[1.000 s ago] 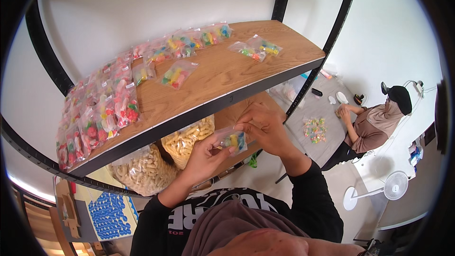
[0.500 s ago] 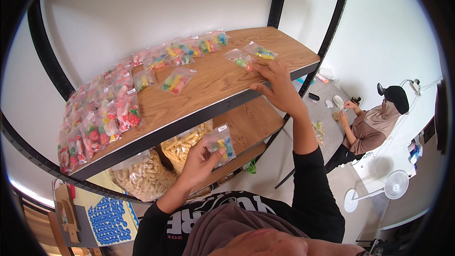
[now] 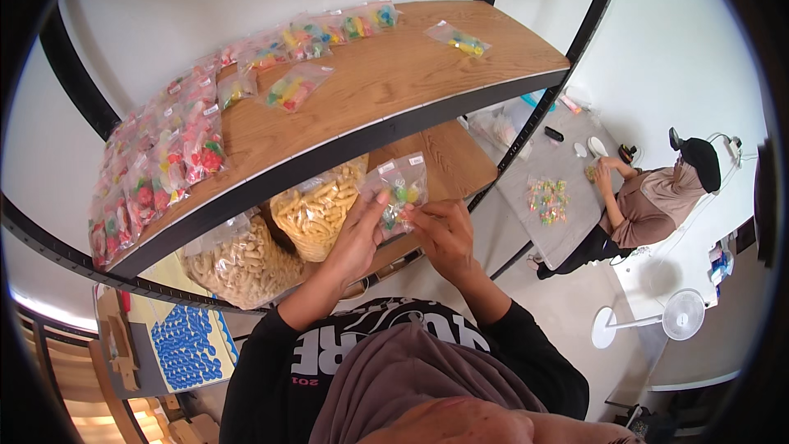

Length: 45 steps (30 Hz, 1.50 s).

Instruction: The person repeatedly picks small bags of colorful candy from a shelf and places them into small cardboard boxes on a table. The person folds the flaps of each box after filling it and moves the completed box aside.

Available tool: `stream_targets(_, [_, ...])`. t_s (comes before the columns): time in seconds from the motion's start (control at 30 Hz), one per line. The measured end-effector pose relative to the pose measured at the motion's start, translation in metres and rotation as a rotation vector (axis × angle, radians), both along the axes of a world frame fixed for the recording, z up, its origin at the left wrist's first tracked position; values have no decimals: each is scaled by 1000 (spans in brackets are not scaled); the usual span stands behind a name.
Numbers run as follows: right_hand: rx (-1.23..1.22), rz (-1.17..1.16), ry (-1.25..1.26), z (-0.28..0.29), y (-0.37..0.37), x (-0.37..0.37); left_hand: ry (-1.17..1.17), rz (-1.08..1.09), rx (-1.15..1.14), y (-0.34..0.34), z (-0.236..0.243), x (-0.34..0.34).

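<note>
The left hand (image 3: 355, 228) is closed on the left side of small clear bags (image 3: 404, 181) of coloured sweets, thumb on the front face. Two white labels show, and the bags appear to be two, overlapping. The right hand (image 3: 444, 234) has its thumb and fingers pinched at the lower right of the same bags. The held bags are in front of the lower shelf (image 3: 460, 156), below the front edge of the upper shelf (image 3: 394, 74).

On the upper shelf, a packed group of filled bags (image 3: 160, 160), mostly red and white, covers the left end. A row of bags (image 3: 329, 29) with mixed colours runs along the back. One loose bag (image 3: 297, 86) lies ahead of that row; another bag (image 3: 460, 38) lies well apart, toward the right end.

Two large clear sacks of pale, stick-shaped pieces, a yellower sack (image 3: 320, 210) and a paler sack (image 3: 246, 259), stand below the upper shelf, left of the hands. At right, a co-worker (image 3: 657, 189) sits at a grey worktop (image 3: 571, 168) bearing a spread of small coloured pieces (image 3: 548, 200).
</note>
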State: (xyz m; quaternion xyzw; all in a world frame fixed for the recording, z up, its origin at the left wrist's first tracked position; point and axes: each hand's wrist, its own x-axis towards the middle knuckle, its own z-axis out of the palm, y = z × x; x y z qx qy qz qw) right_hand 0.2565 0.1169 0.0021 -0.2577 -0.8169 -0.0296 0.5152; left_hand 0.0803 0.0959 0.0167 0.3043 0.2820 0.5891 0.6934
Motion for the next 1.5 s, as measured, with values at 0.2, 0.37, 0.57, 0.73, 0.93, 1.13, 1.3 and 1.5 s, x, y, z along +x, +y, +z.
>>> stream_targets(0.2, [-403,47,309,-25,-4,19,362,-9,13,1,-38,3])
stream_targets(0.37, [-932,244,540,-23,12,18,488,-72,53,-10,-44,1])
stream_targets(0.57, [-1273,473,454,-34,10,-10,782,87,102,-40,-68,-16])
stream_targets(0.73, [-1313,556,386,-58,-1,-41,1013,181,48,-72,-69,-38])
stream_targets(0.93, [-1340,631,431,-43,-42,-87,895,342,36,-127,-66,-65])
stream_targets(1.13, [-1313,774,120,-68,-104,-130,882,437,-66,-222,-63,-102])
stream_targets(1.3, [-1522,931,243,-56,-193,-193,750,575,-169,-327,-61,-146])
stream_targets(1.5, [-1463,1218,-214,-80,-302,-259,573,838,-272,-461,-90,-186])
